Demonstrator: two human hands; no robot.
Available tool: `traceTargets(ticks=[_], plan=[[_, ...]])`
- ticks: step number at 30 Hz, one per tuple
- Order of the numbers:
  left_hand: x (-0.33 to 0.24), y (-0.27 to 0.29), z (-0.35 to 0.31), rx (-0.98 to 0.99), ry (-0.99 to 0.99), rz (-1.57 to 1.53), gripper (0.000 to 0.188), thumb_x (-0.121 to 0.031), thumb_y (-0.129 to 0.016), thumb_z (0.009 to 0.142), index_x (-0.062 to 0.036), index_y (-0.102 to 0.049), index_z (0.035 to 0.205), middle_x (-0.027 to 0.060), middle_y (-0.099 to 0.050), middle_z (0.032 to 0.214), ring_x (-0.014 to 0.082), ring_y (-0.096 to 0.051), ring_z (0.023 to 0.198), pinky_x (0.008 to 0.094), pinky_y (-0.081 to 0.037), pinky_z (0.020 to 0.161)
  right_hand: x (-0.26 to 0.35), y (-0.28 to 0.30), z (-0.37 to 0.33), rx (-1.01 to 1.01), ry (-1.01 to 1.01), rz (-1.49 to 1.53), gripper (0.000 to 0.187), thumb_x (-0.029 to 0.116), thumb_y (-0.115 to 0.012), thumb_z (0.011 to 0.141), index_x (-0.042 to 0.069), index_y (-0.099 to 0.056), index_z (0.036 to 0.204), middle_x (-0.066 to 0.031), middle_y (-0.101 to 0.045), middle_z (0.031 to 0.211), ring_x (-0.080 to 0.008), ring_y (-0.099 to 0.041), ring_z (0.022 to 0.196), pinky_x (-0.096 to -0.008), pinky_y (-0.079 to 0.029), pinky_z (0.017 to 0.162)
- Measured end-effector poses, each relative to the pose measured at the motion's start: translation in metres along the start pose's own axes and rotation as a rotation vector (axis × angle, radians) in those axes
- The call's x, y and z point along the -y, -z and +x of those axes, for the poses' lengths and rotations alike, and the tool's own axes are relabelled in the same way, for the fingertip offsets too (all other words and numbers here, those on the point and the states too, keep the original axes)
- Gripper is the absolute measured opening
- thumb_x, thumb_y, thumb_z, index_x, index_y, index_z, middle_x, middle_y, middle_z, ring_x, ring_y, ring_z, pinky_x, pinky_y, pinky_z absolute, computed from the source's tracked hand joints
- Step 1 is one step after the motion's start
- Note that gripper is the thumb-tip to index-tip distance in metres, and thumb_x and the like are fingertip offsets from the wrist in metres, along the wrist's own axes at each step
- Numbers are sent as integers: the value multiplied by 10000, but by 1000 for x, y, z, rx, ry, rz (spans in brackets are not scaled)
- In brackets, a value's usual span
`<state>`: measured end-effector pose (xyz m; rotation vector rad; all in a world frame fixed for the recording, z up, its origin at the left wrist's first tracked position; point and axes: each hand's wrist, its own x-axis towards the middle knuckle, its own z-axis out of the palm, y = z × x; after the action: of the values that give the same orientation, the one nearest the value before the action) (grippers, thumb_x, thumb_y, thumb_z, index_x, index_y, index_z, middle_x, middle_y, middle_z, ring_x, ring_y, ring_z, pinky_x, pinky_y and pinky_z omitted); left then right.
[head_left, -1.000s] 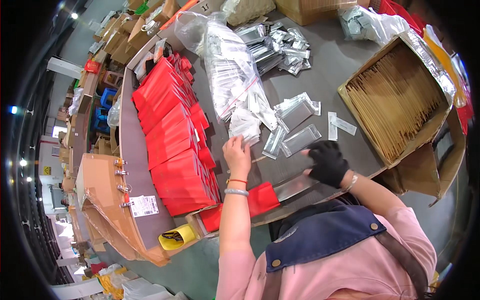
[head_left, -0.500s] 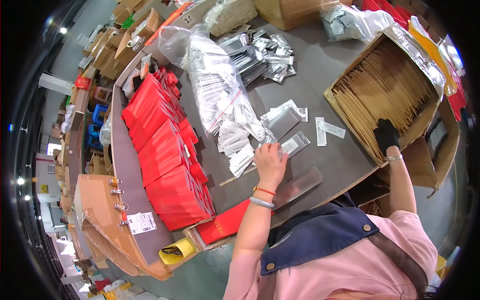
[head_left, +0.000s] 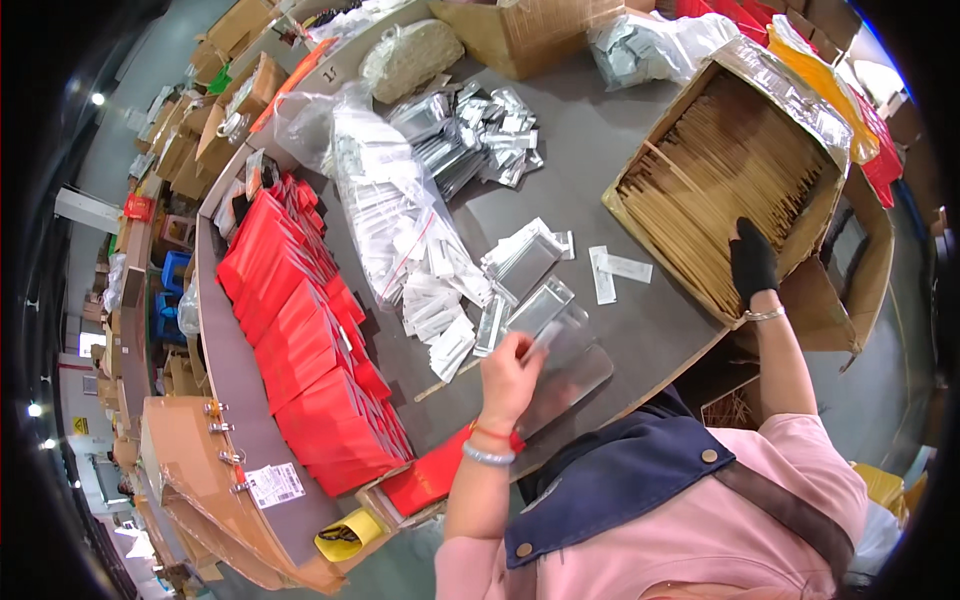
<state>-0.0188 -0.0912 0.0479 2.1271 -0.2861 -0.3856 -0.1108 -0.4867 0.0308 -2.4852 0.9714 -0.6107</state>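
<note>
My left hand [head_left: 508,378] is closed, pinching a thin see-through packet [head_left: 571,334] smeared by motion. It is just above the table, beside a pile of flat silvery packets [head_left: 528,262]. Below it a long clear plastic sleeve [head_left: 585,378] and a red sleeve [head_left: 432,478] lie near the table edge. My right hand [head_left: 754,264], in a black glove with bare fingertips, rests over the thin brown sticks [head_left: 725,175] packed in an open cardboard box [head_left: 627,207]. Its fingers are mostly hidden, so I cannot tell what they hold.
Red packages [head_left: 305,340] stand in rows on the left. A clear bag [head_left: 385,190] spills small white packets [head_left: 430,308] mid-table. Further back are more silvery packets [head_left: 470,135] and a cardboard box [head_left: 540,35]. Two white packets [head_left: 605,278] lie near the stick box.
My left hand has lifted toward me from the silvery packets and now holds a see-through packet. My right hand stays at the sticks, slightly shifted. The whole view has shifted a little.
</note>
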Motion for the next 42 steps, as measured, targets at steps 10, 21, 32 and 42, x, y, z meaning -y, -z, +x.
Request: traceTargets(ticks=[10,21,32,42], plan=[[48,34,-109,-108,-207,500,620,-235,-844,621,-71,-637,1182,95,-572,1163,319,-493,1105,439,-399,958,99,-34,-93,795,887,88,236,230,-650,834,211,-691,1065,-117,-582,784,-326,-616,731,-410,-496,647],[36,7,-91,-71,-235,562,714,-169,-842,608,-29,-563,1250,100,-563,1187,318,-491,1128,438,-389,971,99,-88,-132,739,698,241,198,133,-698,794,40,-666,966,-165,-648,893,-347,-631,866,-406,-507,759],[36,3,-71,51,-328,453,844,-65,-835,557,-36,-478,1321,129,-560,1194,341,-515,1121,447,-435,928,170,-85,-181,995,400,711,394,89,-644,807,9,-548,1181,-182,-603,1041,-353,-618,972,-404,-504,824],[-19,72,-61,326,-408,741,191,-122,-695,668,-99,-634,848,142,-558,957,333,-554,922,429,-486,791,173,-46,-133,767,1043,94,614,443,-792,634,133,-578,1119,-91,-585,1111,-274,-557,1073,-453,-366,950]])
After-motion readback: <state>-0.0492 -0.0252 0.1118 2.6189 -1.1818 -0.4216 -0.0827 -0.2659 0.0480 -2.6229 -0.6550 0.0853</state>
